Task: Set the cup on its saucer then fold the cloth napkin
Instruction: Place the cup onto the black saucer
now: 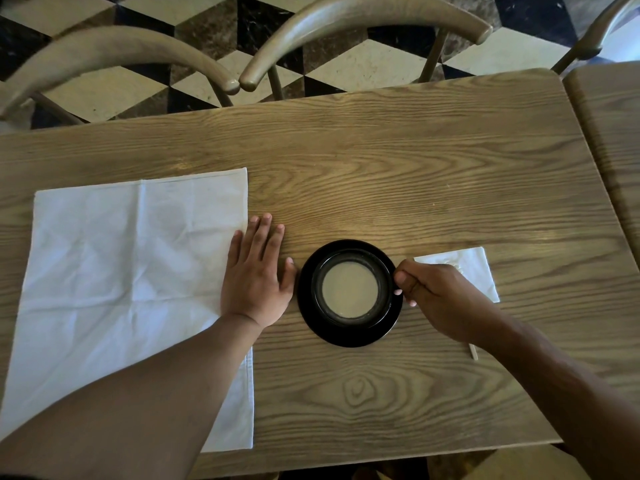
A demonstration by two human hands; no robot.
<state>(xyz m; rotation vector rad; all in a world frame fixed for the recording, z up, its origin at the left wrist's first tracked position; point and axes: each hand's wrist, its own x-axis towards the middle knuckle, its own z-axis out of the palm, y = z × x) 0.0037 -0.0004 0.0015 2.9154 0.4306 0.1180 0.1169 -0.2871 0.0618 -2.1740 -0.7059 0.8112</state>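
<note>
A black cup (350,291) holding a pale milky drink stands upright in the middle of its black saucer (346,336) near the table's centre. My right hand (436,299) is pinched on the cup's handle at the cup's right side. My left hand (254,275) lies flat with fingers spread, just left of the saucer, its thumb close to the saucer rim and its outer fingers over the right edge of the white cloth napkin (114,271). The napkin lies spread out flat on the left of the table, creased, with my left forearm across its lower part.
A small white paper napkin (471,268) lies right of the saucer, partly under my right hand, with a thin stick (473,351) beside it. Two wooden chairs (346,22) stand at the wooden table's (415,168) far edge. A second table (609,116) abuts on the right.
</note>
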